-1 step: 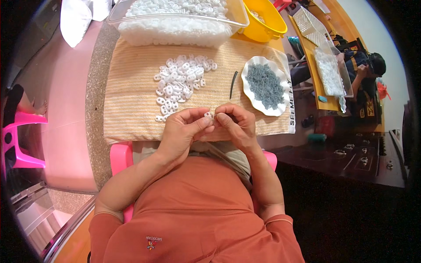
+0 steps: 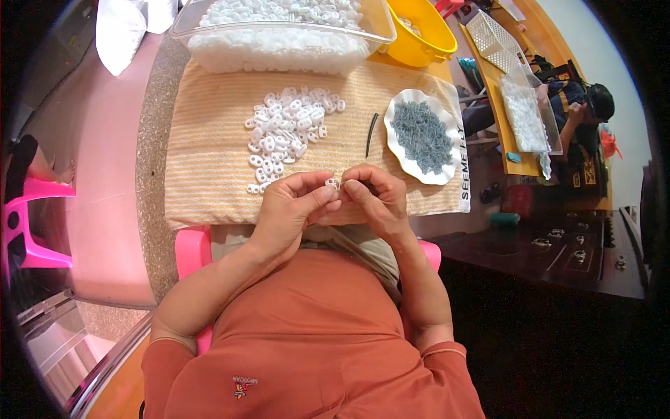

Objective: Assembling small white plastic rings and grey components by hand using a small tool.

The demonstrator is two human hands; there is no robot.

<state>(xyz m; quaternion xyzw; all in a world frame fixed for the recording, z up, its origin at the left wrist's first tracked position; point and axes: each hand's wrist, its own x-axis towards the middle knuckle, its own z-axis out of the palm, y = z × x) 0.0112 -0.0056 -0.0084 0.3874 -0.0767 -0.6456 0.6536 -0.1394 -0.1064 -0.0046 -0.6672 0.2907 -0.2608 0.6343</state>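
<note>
My left hand (image 2: 287, 209) pinches a small white two-hole plastic piece (image 2: 331, 183) between thumb and fingertips, just above the towel's near edge. Against the right side of that piece, my right hand (image 2: 382, 202) has its thumb and forefinger pressed together; whatever they grip is too small to make out. Beyond my left hand lies a loose pile of similar white pieces (image 2: 289, 122). A white scalloped dish (image 2: 394, 152) to the right holds a heap of thin grey bits (image 2: 422, 136). Between pile and dish rests a short black rod (image 2: 371, 135).
A striped towel (image 2: 202, 146) covers the table. At its far side stand a clear bin (image 2: 279, 42) full of white pieces and a yellow basin (image 2: 427, 52). A pink stool (image 2: 38, 237) is at left. Another person (image 2: 572, 105) sits by a table at far right.
</note>
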